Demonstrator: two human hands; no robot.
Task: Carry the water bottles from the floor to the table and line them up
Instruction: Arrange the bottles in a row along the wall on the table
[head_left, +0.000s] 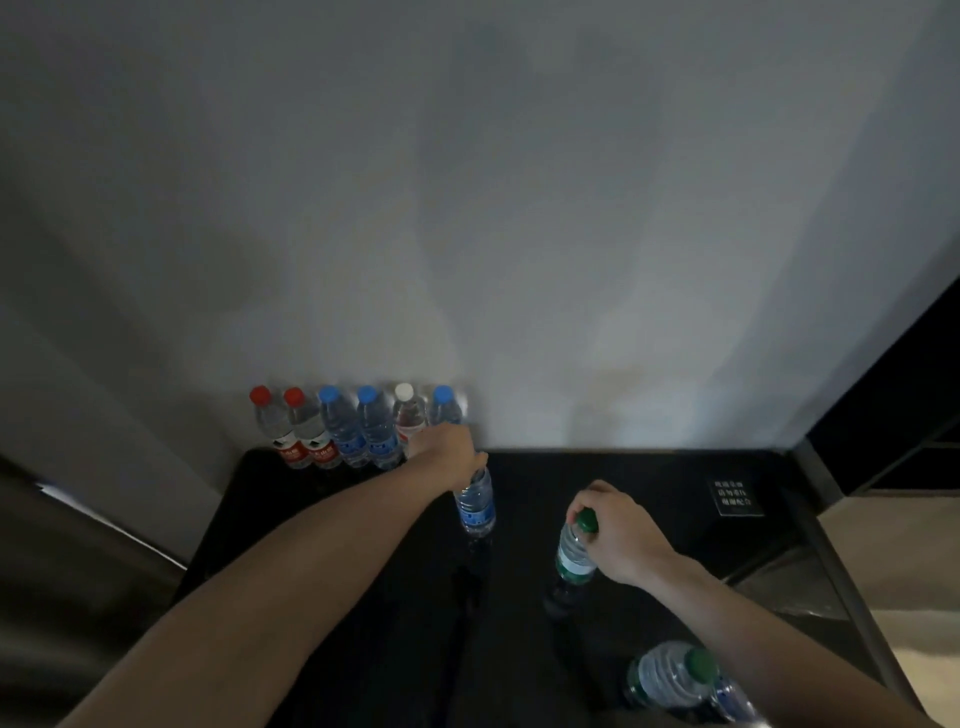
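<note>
Several water bottles stand in a row against the wall on the black table (322, 530): two with red caps (283, 431), two with blue caps (358, 431), one with a white cap (408, 415) and one more with a blue cap (445, 405). My left hand (447, 449) grips the top of a blue-labelled bottle (475, 506), just right of the row and nearer to me. My right hand (618, 530) holds a green-capped bottle (574, 553) by its neck, upright on the table.
Another green-capped bottle (670, 680) sits at the table's near right, partly under my right forearm, with part of a further bottle beside it. A small sign with white text (735, 496) lies at the table's far right. A dark cabinet edge (883, 415) borders the right side.
</note>
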